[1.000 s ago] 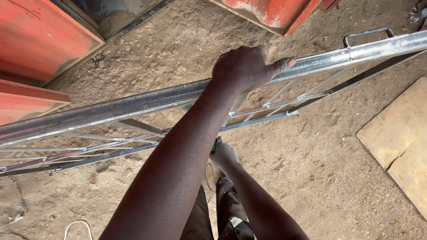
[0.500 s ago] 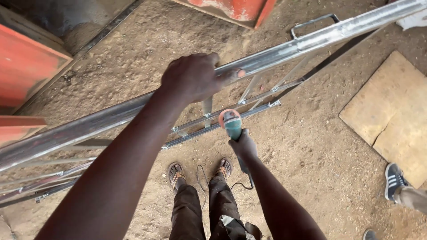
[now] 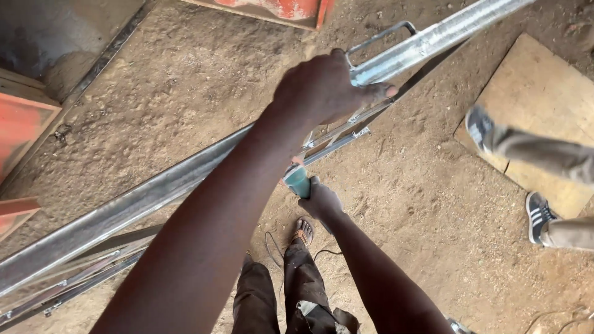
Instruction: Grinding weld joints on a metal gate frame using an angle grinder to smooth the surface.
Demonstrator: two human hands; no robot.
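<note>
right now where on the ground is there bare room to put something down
Bare dirt lies between the metal frame and the red panel at top, and on the right between the right hand and the board. It is crowded below the frame, by the grinder, and around another person's shoes.

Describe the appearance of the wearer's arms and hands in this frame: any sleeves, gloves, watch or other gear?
Both arms are bare along their visible length: no sleeves in view. The left hand and right hand wear no gloves, and no watch, ring or band shows. Below, dark stained trousers and an open sandal are visible.
</note>
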